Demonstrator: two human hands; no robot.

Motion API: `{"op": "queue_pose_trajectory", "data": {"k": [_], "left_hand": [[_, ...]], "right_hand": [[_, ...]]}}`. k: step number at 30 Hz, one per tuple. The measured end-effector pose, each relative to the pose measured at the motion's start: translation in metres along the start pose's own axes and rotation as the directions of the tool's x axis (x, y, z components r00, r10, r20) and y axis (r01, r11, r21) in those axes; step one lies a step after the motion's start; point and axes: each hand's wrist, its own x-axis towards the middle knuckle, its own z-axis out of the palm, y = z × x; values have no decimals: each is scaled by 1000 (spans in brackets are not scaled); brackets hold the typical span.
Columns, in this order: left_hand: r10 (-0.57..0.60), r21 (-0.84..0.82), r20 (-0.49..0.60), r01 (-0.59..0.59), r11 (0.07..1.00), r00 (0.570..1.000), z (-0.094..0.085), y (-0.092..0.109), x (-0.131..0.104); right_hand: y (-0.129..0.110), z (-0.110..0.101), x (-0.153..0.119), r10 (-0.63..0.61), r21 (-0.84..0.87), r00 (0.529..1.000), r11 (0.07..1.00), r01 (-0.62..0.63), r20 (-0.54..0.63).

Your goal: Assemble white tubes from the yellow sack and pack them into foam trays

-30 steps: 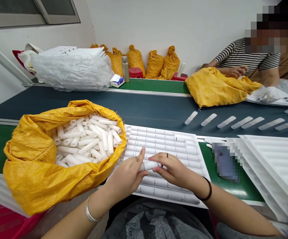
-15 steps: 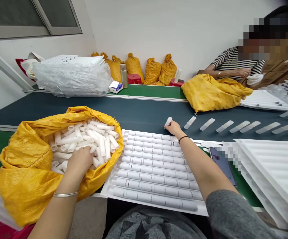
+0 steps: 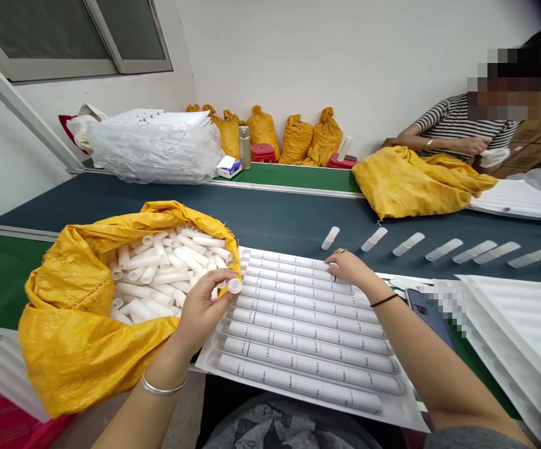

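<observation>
My left hand (image 3: 207, 305) is closed on a short white plastic tube (image 3: 234, 285), its open round end facing me, just over the edge of the yellow sack. Many similar white tubes (image 3: 165, 265) fill that yellow woven sack (image 3: 65, 299). My right hand (image 3: 349, 269) reaches to the far right of a white moulded tray (image 3: 415, 415), with thumb and finger closed around the end of a printed white tube (image 3: 315, 264) in the farthest row. Rows of printed tubes lie in the tray. Beyond it a white tube (image 3: 330, 238) stands tilted on the dark belt.
Several more tubes (image 3: 408, 244) line the dark belt (image 3: 280, 215) to the right. A phone (image 3: 429, 315) and stacked white trays (image 3: 508, 324) lie right of my arm. Across the belt are a plastic-wrapped bundle (image 3: 153, 146), a yellow sack (image 3: 420, 184) and a person in stripes (image 3: 457, 121).
My left hand has come out of the sack, rightward, with a white tube. My right hand has let go of the tube on the belt and moved back to the tray. The view has shifted.
</observation>
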Motion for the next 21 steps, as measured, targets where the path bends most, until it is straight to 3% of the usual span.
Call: {"op": "queue_pose_trajectory", "data": {"k": [3, 5, 7, 8, 10, 12, 14, 18, 21], "left_hand": [[15, 8, 93, -16, 1000, 996, 5, 7, -2], [26, 119, 171, -47, 992, 985, 6, 10, -3], [58, 261, 231, -119, 958, 971, 8, 13, -3], [80, 322, 251, -161, 933, 965, 10, 14, -3], [136, 403, 279, -245, 882, 951, 14, 15, -3], [190, 443, 290, -307, 842, 938, 18, 17, -3], [239, 462, 297, -358, 812, 925, 20, 18, -4], [263, 450, 353, -409, 794, 898, 19, 24, -6], [214, 425, 349, -357, 832, 913, 16, 28, -7]], "right_hand": [[-8, -5, -12, -14, 1, 996, 1000, 14, -87], [-24, -6, -27, -5, 12, 987, 1000, 7, -159], [-49, -4, -47, -60, 152, 977, 984, 92, -203], [-63, -1, -58, -121, 272, 969, 946, 179, -216], [-91, 6, -78, -261, 519, 933, 778, 355, -246], [-112, 11, -91, -342, 641, 893, 623, 449, -294], [-122, 12, -96, -386, 639, 856, 572, 514, -344], [-123, 6, -96, -532, 505, 740, 543, 671, -413], [-122, 3, -96, -533, 468, 726, 555, 688, -435]]}}
